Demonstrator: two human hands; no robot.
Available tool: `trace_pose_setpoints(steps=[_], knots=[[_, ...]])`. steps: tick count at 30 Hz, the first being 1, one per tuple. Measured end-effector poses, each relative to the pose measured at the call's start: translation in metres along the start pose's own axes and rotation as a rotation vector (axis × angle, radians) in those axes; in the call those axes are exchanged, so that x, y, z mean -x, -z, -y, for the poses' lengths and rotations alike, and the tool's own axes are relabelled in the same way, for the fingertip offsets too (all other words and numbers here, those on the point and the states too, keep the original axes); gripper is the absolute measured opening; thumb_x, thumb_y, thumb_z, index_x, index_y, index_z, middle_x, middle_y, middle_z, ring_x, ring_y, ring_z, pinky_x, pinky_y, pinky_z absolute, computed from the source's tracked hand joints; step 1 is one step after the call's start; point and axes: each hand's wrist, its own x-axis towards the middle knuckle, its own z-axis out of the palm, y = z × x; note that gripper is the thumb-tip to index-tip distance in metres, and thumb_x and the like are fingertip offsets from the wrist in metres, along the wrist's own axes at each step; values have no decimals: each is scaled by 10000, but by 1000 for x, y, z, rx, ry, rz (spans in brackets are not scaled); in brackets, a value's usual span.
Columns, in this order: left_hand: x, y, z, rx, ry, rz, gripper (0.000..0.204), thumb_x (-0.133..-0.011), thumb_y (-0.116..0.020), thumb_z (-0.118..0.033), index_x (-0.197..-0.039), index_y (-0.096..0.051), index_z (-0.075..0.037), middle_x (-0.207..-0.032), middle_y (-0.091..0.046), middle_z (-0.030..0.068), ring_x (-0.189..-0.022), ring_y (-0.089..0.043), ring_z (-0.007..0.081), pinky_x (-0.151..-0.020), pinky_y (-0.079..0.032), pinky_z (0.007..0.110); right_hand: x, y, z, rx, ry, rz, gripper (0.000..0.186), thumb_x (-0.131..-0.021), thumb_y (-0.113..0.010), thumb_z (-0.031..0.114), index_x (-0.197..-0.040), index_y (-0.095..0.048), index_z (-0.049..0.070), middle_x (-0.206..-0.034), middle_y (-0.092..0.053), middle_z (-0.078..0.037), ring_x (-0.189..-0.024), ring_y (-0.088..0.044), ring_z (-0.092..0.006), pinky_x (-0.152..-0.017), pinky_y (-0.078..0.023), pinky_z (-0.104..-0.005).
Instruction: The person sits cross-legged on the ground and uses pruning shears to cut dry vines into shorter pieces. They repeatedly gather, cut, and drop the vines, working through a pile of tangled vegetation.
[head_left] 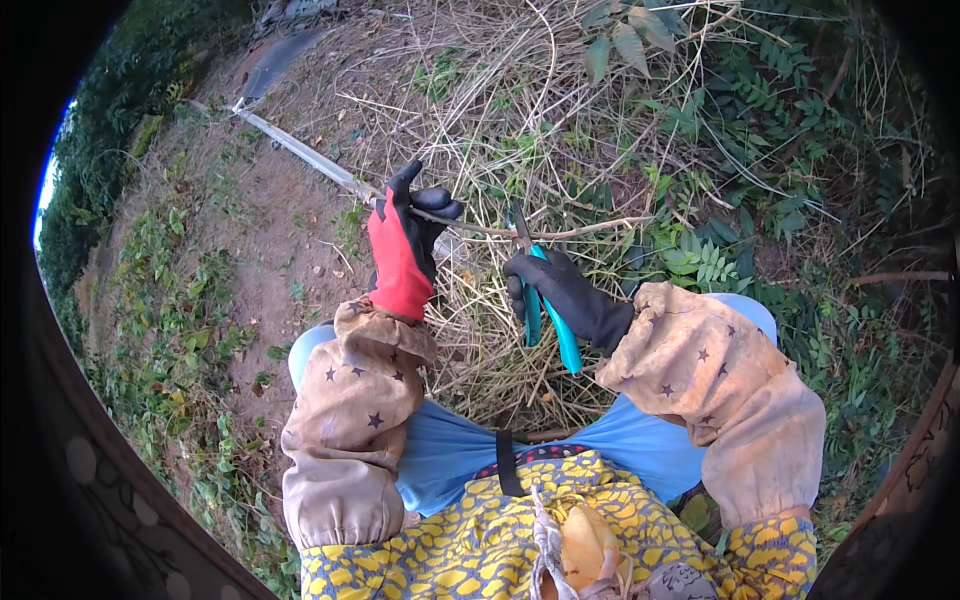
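My left hand, in a red and black glove, is closed around a thin woody stem with its index finger raised. The stem runs out to the right across my front. In a black glove, my right hand grips pruning shears with teal handles. Their dark blades point away from me and meet the stem about midway along its visible length. Whether the blades are closed on it is too small to tell.
Dry cut stalks lie heaped beneath and beyond my hands. A long-handled tool with a flat blade lies at the far left, its pale handle reaching behind my left hand. Leafy green plants crowd the right; low weeds grow left.
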Motion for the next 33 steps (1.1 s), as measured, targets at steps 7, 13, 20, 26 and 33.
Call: trace_pose_setpoints(steps=[7, 13, 20, 26, 33], knots=[[-6, 12, -2, -67, -41, 19, 459, -978, -564, -292, -1317, -513, 13, -769, -534, 64, -662, -585, 206, -701, -573, 422, 10, -14, 0, 126, -36, -8, 246, -952, -531, 278, -914, -487, 40, -714, -540, -33, -588, -551, -117, -549, -476, -297], [-38, 45, -19, 131, 39, -36, 423, -987, -522, -298, -1267, -544, 19, -680, -514, 52, -611, -581, 223, -632, -574, 417, 34, -19, 17, -98, -193, 202, 266, -957, -532, 281, -953, -520, 15, -661, -520, -17, -503, -511, -110, -462, -442, -284], [-15, 52, -16, -688, 285, 191, 462, -990, -508, -415, -1240, -594, -37, -751, -648, 111, -547, -636, 207, -557, -560, 342, 45, -4, 65, -236, 21, -53, 316, -966, -542, 296, -1062, -561, -4, -695, -537, -20, -531, -539, -117, -488, -467, -280], [5, 93, 44, -1567, 153, 460, 610, -883, -635, -497, -1278, -536, -43, -1144, -660, 188, -1061, -627, 371, -922, -488, 400, 56, 54, 90, -687, 229, -45, 332, -981, -534, 290, -1103, -557, -17, -873, -592, -65, -724, -599, -173, -702, -539, -364], [1, 84, 100, -1549, -19, 513, 609, -877, -642, -478, -1311, -516, -70, -1208, -621, 198, -1091, -614, 364, -941, -480, 412, 67, 54, 84, -650, 231, -82, 366, -990, -477, 261, -1155, -529, -61, -1061, -638, -222, -1014, -642, -316, -926, -522, -469]])
